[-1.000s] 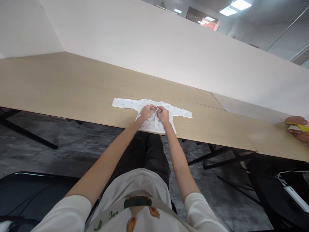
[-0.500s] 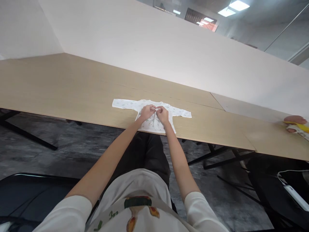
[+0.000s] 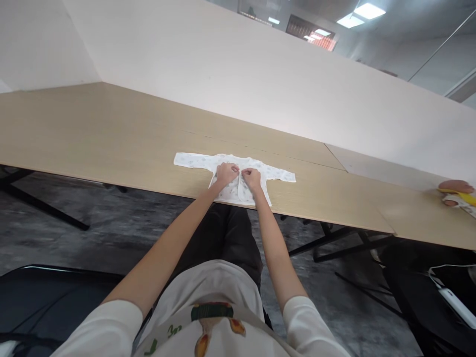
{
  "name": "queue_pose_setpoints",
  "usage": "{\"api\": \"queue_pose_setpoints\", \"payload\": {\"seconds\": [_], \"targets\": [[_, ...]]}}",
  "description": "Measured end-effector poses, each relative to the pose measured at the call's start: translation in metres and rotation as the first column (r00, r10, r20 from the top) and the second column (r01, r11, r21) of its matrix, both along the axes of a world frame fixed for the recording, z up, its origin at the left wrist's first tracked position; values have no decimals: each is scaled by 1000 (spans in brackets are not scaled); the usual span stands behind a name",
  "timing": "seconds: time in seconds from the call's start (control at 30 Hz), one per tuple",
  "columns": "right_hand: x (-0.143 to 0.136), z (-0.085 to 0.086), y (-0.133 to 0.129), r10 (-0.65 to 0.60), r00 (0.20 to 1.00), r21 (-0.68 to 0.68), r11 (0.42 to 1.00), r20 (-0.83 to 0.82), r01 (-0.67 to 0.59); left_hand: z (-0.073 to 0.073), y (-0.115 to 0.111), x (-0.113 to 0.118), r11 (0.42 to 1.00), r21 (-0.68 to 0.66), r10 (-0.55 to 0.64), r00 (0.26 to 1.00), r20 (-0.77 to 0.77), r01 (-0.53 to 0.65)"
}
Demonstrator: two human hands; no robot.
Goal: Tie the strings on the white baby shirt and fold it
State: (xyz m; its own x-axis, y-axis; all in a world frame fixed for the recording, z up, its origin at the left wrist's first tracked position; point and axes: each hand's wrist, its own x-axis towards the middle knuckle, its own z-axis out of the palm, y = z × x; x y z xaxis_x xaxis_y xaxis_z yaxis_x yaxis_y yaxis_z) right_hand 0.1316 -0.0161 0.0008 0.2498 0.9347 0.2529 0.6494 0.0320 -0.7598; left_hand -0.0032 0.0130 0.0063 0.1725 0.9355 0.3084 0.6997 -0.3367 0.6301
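Note:
A small white baby shirt (image 3: 234, 194) with a faint print lies spread on the table, its sleeves stretched out to both sides and its hem close to the front edge. My left hand (image 3: 225, 173) is closed in a pinch at the shirt's front, just left of the centre opening. Facing it, my right hand (image 3: 252, 177) pinches the cloth on the other side of the opening. A narrow gap separates the fingertips of the two hands. Whatever fastening lies under the fingers is too small to make out.
The long wooden table (image 3: 122, 134) runs along a white partition (image 3: 223, 69). At its far right lies a doll-like thing (image 3: 457, 191) with yellow cloth. A black chair (image 3: 55, 297) stands at lower left, and a white device (image 3: 457, 305) rests on dark seating at right.
My hands have moved slightly apart at the shirt's front, the right one a little lower. The shirt lies in the same place.

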Motion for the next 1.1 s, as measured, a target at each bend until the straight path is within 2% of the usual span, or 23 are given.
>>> {"api": "queue_pose_setpoints", "payload": {"seconds": [0.17,0.27,0.37,0.5,0.6,0.8,1.1], "targets": [[-1,2,0,39,994,-23,999,102,-36,3,-2,0,999,8,49,991,-127,-48],[-1,8,-7,87,985,-47,996,147,-81,4,-3,-5,999,18,38,980,-194,-35],[-5,12,-21,87,982,-34,996,169,-82,3,-3,-15,993,-46,-115,977,-180,108],[-15,11,-39,81,980,-35,996,183,-76,-1,-4,-22,932,-93,-358,930,-78,351],[-15,6,-44,68,993,-25,998,100,-66,-5,-7,-22,914,-52,-404,913,-53,402],[0,-2,-44,51,975,23,999,-218,-47,-8,-12,-24,896,6,-443,893,-79,444],[-2,-4,-47,48,967,80,996,-250,-29,-10,-10,-26,873,15,-488,872,32,488]]}}
